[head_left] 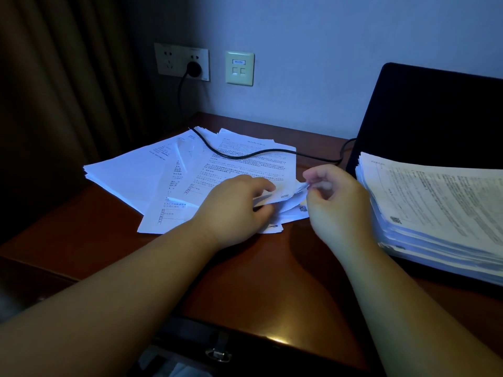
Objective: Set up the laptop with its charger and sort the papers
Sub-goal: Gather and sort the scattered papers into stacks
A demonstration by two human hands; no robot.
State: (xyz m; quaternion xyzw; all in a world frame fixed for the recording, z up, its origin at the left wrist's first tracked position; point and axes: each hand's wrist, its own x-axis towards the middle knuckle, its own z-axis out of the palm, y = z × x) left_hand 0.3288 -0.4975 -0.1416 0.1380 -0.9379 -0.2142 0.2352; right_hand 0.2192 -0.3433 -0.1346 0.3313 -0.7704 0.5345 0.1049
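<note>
Loose printed sheets [174, 175] lie fanned out on the brown desk [272, 281]. My left hand [236, 208] curls round the lower right corner of these sheets. My right hand [334, 202] pinches the lifted corner of a sheet [294, 190] between thumb and fingers. At the right, a thick stack of papers [435, 208] rests on the open black laptop [435, 118]. The black charger cable [245, 153] runs from a plug [193, 68] in the wall socket across the loose sheets to the laptop's left side.
A data socket plate [239, 68] sits on the wall right of the power socket. Brown curtains [54, 91] hang at the left. A dark bag with a metal clasp [217, 352] lies below the desk's front edge.
</note>
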